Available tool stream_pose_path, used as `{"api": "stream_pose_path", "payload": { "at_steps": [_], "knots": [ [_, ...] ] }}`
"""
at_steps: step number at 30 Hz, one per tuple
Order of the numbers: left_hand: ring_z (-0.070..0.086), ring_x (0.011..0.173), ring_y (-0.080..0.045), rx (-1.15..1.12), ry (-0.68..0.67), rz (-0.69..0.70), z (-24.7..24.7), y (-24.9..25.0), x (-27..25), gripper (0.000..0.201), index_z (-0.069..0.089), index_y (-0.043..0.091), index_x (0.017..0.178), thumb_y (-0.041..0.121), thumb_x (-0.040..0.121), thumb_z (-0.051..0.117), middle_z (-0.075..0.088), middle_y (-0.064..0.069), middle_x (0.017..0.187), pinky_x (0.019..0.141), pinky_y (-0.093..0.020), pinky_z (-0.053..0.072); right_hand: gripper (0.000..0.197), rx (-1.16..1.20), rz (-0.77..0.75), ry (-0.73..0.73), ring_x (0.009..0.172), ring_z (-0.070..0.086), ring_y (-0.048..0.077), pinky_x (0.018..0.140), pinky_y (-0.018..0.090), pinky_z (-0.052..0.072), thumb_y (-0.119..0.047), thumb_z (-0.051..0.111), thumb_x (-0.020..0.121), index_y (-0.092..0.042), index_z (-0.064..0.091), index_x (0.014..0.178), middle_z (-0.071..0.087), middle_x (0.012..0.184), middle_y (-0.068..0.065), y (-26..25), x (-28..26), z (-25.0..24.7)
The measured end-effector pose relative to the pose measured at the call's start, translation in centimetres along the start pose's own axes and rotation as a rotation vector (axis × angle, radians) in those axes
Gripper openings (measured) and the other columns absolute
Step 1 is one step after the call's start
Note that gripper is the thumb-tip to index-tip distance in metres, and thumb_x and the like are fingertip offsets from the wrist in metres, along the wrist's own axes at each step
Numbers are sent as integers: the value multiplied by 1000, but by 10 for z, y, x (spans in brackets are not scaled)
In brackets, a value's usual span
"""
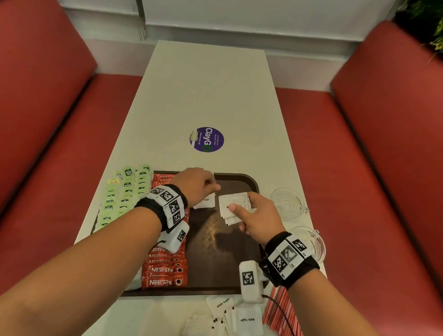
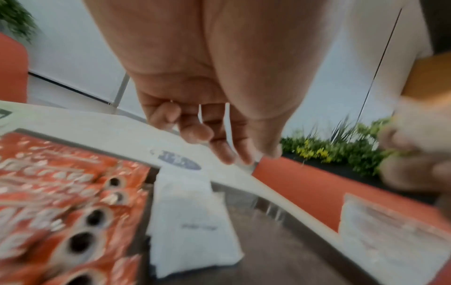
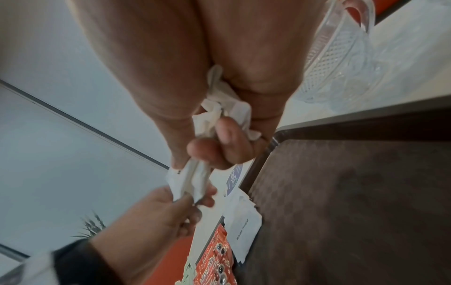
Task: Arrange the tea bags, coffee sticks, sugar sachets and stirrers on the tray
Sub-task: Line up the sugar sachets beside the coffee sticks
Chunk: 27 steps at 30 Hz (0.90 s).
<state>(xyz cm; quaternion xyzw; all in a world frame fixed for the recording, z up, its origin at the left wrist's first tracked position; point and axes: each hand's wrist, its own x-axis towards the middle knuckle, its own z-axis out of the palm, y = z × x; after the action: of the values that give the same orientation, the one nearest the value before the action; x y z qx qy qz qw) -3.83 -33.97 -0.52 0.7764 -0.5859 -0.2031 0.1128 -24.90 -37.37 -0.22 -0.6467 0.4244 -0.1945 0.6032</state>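
Note:
A brown tray (image 1: pixel 224 260) holds a column of red coffee sticks (image 1: pixel 164 271) along its left side, with green tea bags (image 1: pixel 124 195) in rows left of them. One white sugar sachet (image 1: pixel 205 202) lies flat at the tray's far end. My right hand (image 1: pixel 238 211) grips a stack of sugar sachets (image 1: pixel 232 202) above the tray. My left hand (image 1: pixel 214 187) reaches in from the left, and in the right wrist view its fingertips (image 3: pixel 192 198) pinch the far end of a sachet (image 3: pixel 187 179) from that stack. Red stirrers (image 1: pixel 278 318) lie off the tray at the near right.
A loose pile of white sugar sachets (image 1: pixel 230 323) sits on the table in front of the tray. Two glass cups (image 1: pixel 288 202) (image 1: pixel 311 242) stand just right of the tray. A round purple sticker (image 1: pixel 207 139) marks the table beyond. Red bench seats flank both sides.

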Motion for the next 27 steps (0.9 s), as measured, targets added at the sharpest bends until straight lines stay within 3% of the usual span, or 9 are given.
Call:
{"api": "stream_pose_path", "payload": {
  "at_steps": [3,6,8,15,18,21,23,27],
  "knots": [
    [58,86,-9,-176,35,120,-13,17,-15,38,69,24,100,55,98,46,66,8,93,78,-30,47,10,7,-6,-6,49,57,12,45,18,44,-24,69,94,-24,65,103,74,87,4,-2,0,2],
    [55,78,1,-216,-9,210,-18,24,-26,24,70,28,100,47,95,56,65,15,90,70,-22,43,13,-15,-26,-10,49,58,10,45,18,44,-25,68,95,-20,65,106,73,85,5,-4,1,5],
    [54,75,0,-159,-16,232,-17,24,-29,16,70,28,102,39,96,60,64,15,90,70,-22,40,18,-30,-45,-21,48,59,6,44,17,43,-24,68,95,-17,64,111,72,86,6,-5,1,6],
    [60,85,-12,-122,28,222,-16,27,-31,15,69,25,102,34,97,58,68,8,95,77,-28,48,8,-25,-63,-27,49,58,10,45,19,44,-22,69,94,-20,68,102,72,78,4,-3,2,6],
    [60,84,-15,-165,118,156,-22,21,-26,15,69,23,100,33,97,59,68,6,92,78,-33,49,11,-72,-35,-20,49,58,9,46,18,44,-17,68,94,-16,67,105,72,89,6,0,6,4],
    [61,87,-20,-111,245,40,-32,11,-18,16,68,22,101,31,99,57,70,2,94,81,-37,50,17,-113,-29,-17,53,61,7,51,16,46,-11,64,95,-21,66,109,68,101,4,5,6,0],
    [62,91,-22,-55,209,-28,-33,4,-13,16,68,21,104,30,99,56,70,0,98,84,-39,51,20,-120,-32,-9,55,61,7,52,15,46,-9,63,95,-22,65,111,66,105,5,7,5,-3],
    [62,103,-23,135,-50,-86,-19,-5,-7,19,69,21,111,30,98,58,68,-2,112,90,-34,49,21,-100,-23,25,56,61,9,53,16,47,-8,65,94,-19,63,112,66,99,1,6,3,-4]
  ]
}}
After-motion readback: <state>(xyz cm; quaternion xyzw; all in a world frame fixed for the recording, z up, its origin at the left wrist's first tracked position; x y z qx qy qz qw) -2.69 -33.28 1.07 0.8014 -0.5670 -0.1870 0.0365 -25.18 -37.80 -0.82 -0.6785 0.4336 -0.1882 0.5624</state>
